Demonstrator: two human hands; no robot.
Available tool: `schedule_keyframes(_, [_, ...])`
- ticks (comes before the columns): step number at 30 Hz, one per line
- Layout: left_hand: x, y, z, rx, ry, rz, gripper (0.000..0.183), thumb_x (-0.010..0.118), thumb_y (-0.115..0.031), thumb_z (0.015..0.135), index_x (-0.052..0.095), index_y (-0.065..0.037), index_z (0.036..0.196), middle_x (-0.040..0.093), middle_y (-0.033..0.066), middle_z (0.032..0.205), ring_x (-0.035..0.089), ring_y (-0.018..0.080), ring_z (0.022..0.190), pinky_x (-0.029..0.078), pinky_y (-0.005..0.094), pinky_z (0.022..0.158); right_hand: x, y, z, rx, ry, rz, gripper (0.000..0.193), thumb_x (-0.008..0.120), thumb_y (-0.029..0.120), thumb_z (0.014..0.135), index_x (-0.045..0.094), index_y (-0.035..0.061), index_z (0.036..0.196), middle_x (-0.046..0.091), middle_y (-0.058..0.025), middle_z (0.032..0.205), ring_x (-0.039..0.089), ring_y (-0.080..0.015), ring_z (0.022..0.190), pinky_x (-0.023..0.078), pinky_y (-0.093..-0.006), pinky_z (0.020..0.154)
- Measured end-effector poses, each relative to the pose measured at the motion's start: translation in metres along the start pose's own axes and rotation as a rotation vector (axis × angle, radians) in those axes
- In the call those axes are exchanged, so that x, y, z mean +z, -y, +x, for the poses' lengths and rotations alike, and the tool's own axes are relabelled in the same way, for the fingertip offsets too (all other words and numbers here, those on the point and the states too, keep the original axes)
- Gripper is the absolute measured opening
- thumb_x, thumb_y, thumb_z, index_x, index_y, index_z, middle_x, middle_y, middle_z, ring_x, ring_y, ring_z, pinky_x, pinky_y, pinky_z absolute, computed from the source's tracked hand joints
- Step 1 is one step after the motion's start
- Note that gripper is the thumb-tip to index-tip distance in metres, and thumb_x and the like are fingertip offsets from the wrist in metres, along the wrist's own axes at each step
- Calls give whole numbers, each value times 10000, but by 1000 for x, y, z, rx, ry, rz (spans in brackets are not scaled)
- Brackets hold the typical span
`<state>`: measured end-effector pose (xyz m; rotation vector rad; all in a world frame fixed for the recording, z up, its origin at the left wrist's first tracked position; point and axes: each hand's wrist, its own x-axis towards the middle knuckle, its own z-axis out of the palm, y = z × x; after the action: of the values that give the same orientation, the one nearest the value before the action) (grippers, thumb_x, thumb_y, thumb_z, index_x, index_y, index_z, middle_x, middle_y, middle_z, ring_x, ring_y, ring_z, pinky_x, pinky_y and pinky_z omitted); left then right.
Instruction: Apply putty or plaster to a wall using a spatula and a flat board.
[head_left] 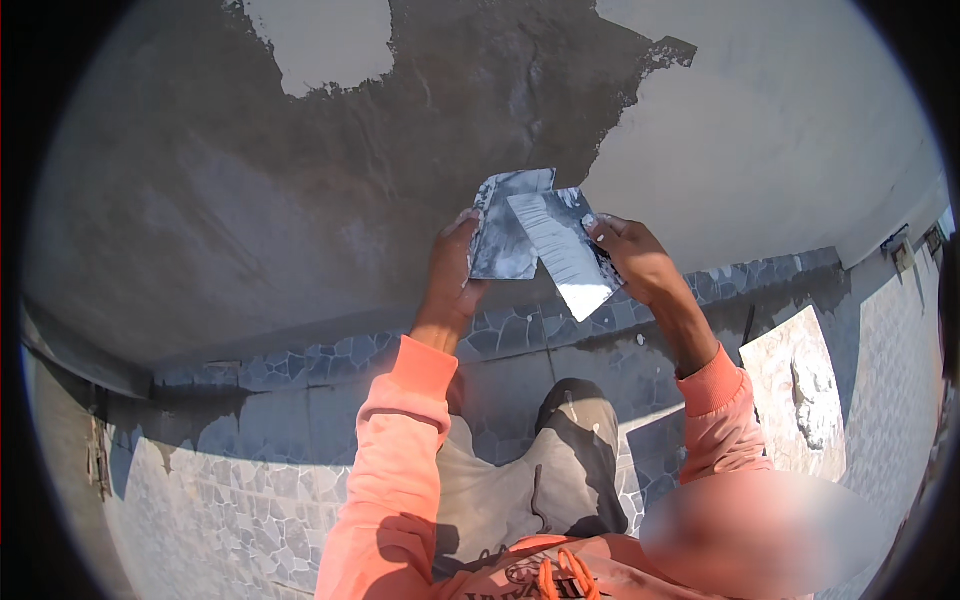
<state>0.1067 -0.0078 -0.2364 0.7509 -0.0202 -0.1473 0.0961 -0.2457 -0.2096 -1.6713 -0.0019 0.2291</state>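
My left hand (455, 255) grips a flat steel putty blade (505, 240) by its left edge, thumb on the face and fingers behind it. A second flat putty blade (562, 250) sits in my right hand (635, 258), pinched along its right edge. The two blades cross in front of the wall, the right one overlapping the left one. Whitish putty is smeared on both blade faces, with thicker lumps near the edges. White putty also clings to the fingers of my right hand.
Ahead rises a grey wall (260, 210), dark in its upper middle, with a pale coated area (740, 150) at right and a pale patch (330, 45) at upper left. A light board (775, 375) bearing a putty heap (818, 400) lies right on the stone-patterned floor (270, 510).
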Motion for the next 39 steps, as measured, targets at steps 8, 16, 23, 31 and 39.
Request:
schedule_keyframes(8, [-1, -18, -5, 23, -122, -81, 230, 535, -145, 906, 575, -39, 1106, 670, 69, 1005, 674, 203, 882, 556, 349, 729, -37, -5, -51, 45, -75, 480, 280, 518, 66, 914, 523, -134, 1110, 609, -149, 1026, 630, -217, 877, 499, -382, 860])
schedule_keyframes(16, [-10, -8, 3, -48, -109, -150, 216, 513, -106, 903, 567, -13, 1091, 666, 105, 1002, 671, 221, 892, 561, 352, 714, -28, 8, -31, -403, 83, 763, 252, 549, 61, 867, 524, -90, 1068, 576, -166, 1064, 572, -294, 1050, 427, -517, 969])
schedule_keyframes(23, [-10, 5, 1, -120, -96, -272, 212, 518, -106, 900, 567, -9, 1082, 663, 107, 994, 672, 224, 874, 566, 361, 698, 29, 34, -47, -909, -295, -286, 276, 453, -25, 904, 545, -40, 1164, 585, -103, 901, 486, -114, 658, 418, -255, 588])
schedule_keyframes(31, [15, 19, -16, -19, 226, -286, 328, 461, -209, 955, 514, -6, 1207, 602, 106, 1137, 629, 224, 997, 570, 325, 784, 52, 14, -29, -1224, -48, -693, 665, 596, -55, 740, 401, 48, 1367, 481, -197, 1356, 510, -374, 1208, 454, -392, 976])
schedule_keyframes(39, [18, 16, -21, 16, 80, -110, 259, 449, -177, 960, 552, -12, 1129, 626, 92, 1024, 644, 184, 890, 541, 303, 777, 44, 7, -34, -1232, -38, -1042, 456, 539, 65, 838, 480, 65, 1290, 432, -170, 1397, 400, -340, 1308, 303, -447, 1114])
